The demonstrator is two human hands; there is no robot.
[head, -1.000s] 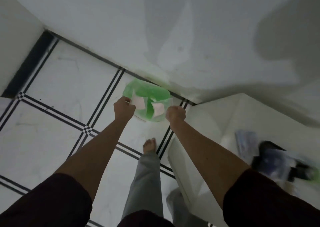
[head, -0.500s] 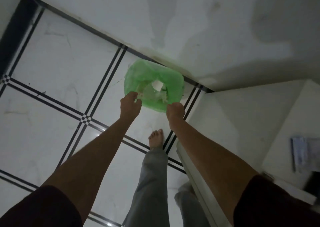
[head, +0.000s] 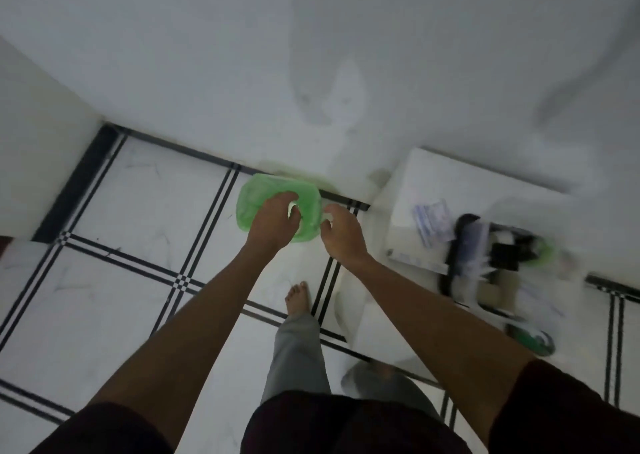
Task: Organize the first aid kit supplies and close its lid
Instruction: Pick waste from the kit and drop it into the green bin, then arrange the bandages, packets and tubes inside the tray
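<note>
A green plastic-lined bin stands on the tiled floor against the wall. My left hand hovers over its opening with loosely curled, parted fingers; a white scrap shows between thumb and fingers, inside the bin as far as I can tell. My right hand is just right of the bin's rim, fingers apart and holding nothing. The first aid kit, a dark-rimmed open case with blurred supplies, lies on a low white table to the right. Pale packets lie beside it.
A white wall runs along the top. White floor tiles with black stripe lines spread to the left. My bare foot and grey trouser leg are below the bin. A green-and-white item lies at the table's near edge.
Both hands held the bin's green liner rim before; now they have let go, the left over the opening, the right beside it. The view swung right, showing the table and kit.
</note>
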